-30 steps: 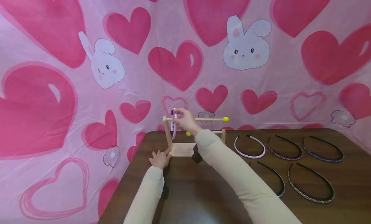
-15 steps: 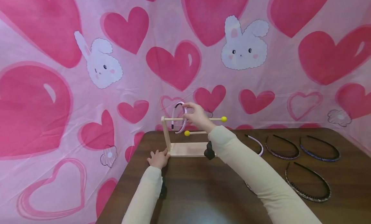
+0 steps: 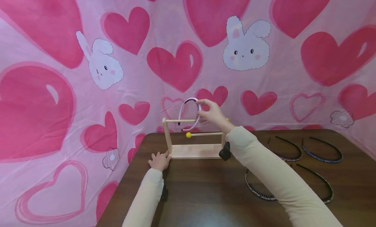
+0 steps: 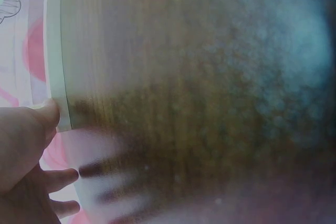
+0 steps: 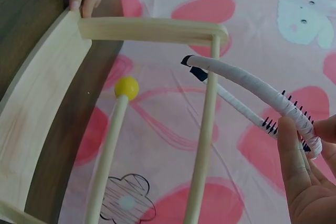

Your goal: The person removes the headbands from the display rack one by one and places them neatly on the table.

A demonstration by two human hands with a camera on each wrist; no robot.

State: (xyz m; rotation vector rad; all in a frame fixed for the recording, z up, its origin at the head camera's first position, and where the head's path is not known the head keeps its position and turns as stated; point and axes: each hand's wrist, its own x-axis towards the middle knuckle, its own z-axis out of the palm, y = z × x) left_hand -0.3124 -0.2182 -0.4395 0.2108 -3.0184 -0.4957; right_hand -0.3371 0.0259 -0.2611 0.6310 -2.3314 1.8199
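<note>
My right hand pinches a pale pink headband with black inner teeth between thumb and fingers. The headband's arc stands above the wooden stand's upper rod. In the right wrist view, the wrapped band points its two black-tipped ends down to the left, one on each side of the rod. My left hand rests on the table against the left end of the stand's base, fingers spread. In the left wrist view its thumb touches the pale wood edge.
A lower rod ends in a yellow ball. Several headbands lie on the right of the brown table, including a blue one and a dark silvery one. My right sleeve covers part of them. A pink heart-patterned cloth hangs behind.
My right hand has moved right and upward with the headband, away from the stand's left upright. The headband has turned to show more of its arc. My left hand has stayed at the base.
</note>
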